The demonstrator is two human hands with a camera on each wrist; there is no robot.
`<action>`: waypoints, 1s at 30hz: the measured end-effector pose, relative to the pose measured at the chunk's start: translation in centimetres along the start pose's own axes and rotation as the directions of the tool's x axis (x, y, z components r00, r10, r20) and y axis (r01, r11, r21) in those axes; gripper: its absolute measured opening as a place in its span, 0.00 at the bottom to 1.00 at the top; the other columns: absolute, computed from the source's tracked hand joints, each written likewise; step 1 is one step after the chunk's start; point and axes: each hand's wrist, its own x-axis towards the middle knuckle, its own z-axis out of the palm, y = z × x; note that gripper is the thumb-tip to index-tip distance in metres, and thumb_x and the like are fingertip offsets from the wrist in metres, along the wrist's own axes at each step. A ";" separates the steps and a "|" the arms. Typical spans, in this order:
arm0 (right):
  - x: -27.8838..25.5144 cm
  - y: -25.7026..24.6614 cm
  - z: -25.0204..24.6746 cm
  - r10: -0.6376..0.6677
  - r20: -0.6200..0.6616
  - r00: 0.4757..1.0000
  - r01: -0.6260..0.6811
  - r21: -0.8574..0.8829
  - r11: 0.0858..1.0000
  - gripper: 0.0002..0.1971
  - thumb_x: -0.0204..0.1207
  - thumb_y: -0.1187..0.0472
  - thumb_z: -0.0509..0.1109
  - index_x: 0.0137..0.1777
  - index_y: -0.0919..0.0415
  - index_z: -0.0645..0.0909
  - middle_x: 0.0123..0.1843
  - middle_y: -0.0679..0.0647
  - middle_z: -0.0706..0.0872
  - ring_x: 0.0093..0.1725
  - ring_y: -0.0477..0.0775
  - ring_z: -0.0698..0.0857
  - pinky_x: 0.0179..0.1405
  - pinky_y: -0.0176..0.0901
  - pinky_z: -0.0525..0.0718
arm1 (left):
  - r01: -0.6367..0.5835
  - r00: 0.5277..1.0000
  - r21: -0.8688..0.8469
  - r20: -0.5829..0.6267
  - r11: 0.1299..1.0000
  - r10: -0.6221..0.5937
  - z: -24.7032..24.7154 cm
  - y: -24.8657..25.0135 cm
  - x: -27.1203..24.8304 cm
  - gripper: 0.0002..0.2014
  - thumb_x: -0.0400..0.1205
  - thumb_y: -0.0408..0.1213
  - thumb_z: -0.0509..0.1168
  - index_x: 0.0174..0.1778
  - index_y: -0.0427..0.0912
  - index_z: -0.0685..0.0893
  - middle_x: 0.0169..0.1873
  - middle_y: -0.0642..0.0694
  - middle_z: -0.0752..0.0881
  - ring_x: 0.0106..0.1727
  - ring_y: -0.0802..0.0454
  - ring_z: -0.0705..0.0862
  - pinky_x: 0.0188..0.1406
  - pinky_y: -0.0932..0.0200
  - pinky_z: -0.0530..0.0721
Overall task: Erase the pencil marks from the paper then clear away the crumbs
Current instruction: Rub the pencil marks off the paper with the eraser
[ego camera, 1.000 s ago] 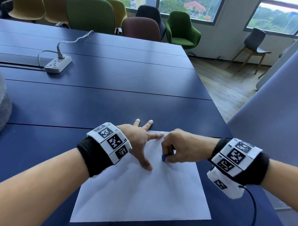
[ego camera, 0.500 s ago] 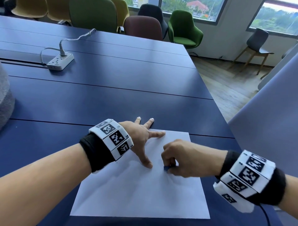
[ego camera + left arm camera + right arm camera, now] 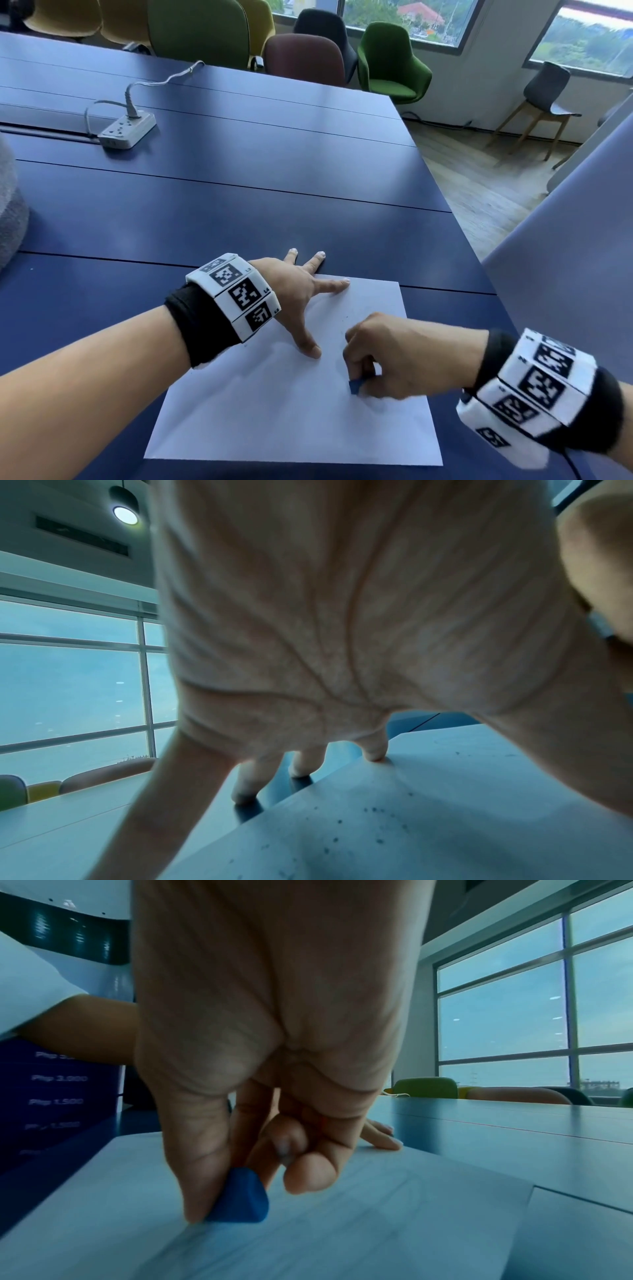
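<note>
Our blue eraser [image 3: 355, 386] pressed on paper [image 3: 274, 418], now nearer paper's near edge than second ago. Our right hand [image 3: 397, 356] pinches it, thumb and curled fingers tight, slid back toward us. Paper lies at table's [image 3: 239, 212] near right corner. Dark crumbs [image 3: 373, 810] dot paper. Our left hand [image 3: 301, 291] stays flat, fingers spread, thumb and pointer holding paper's far left corner, other fingertips on table.

The right hand [image 3: 397, 359] dragged the blue eraser [image 3: 355, 386] toward six o'clock down the paper [image 3: 274, 421], away from the left hand's thumb [image 3: 310, 349].
</note>
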 end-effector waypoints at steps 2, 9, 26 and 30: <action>1.3 0.8 -1.0 0.054 -0.033 0.998 -0.053 0.019 0.998 0.03 0.70 0.60 0.75 0.41 0.58 0.87 0.35 0.47 0.86 0.33 0.46 0.80 0.36 0.37 0.81 | 0.003 1.000 0.003 0.004 1.000 -0.003 0.0 0.0 0.0 0.59 0.63 0.72 0.74 0.79 0.79 0.35 0.84 0.55 0.30 0.85 0.37 0.34 0.77 0.30 0.64; 4.7 4.8 -3.9 0.210 -0.334 0.919 -0.220 0.009 0.976 0.03 0.67 0.61 0.74 0.38 0.60 0.87 0.31 0.50 0.84 0.29 0.45 0.78 0.32 0.41 0.81 | -0.003 1.000 -0.014 -0.004 1.000 0.003 0.2 -0.1 0.1 0.59 0.62 0.72 0.74 0.74 0.85 0.33 0.84 0.56 0.30 0.85 0.37 0.34 0.75 0.28 0.65; 2.3 0.9 -1.1 0.048 -0.057 0.997 -0.050 -0.042 0.998 0.01 0.70 0.62 0.74 0.39 0.59 0.86 0.37 0.49 0.86 0.34 0.45 0.79 0.32 0.34 0.79 | 0.001 1.000 -0.014 -0.003 1.000 -0.001 0.4 -0.3 0.2 0.59 0.62 0.72 0.75 0.77 0.81 0.35 0.84 0.57 0.30 0.85 0.38 0.32 0.77 0.32 0.63; 2.8 2.0 -2.3 0.085 -0.092 0.992 -0.087 -0.018 0.996 0.03 0.68 0.61 0.77 0.39 0.59 0.87 0.31 0.43 0.82 0.30 0.41 0.79 0.33 0.32 0.79 | -0.003 1.000 -0.015 -0.004 1.000 0.002 0.4 -0.2 0.1 0.59 0.62 0.72 0.74 0.76 0.83 0.34 0.84 0.56 0.30 0.85 0.37 0.33 0.76 0.30 0.64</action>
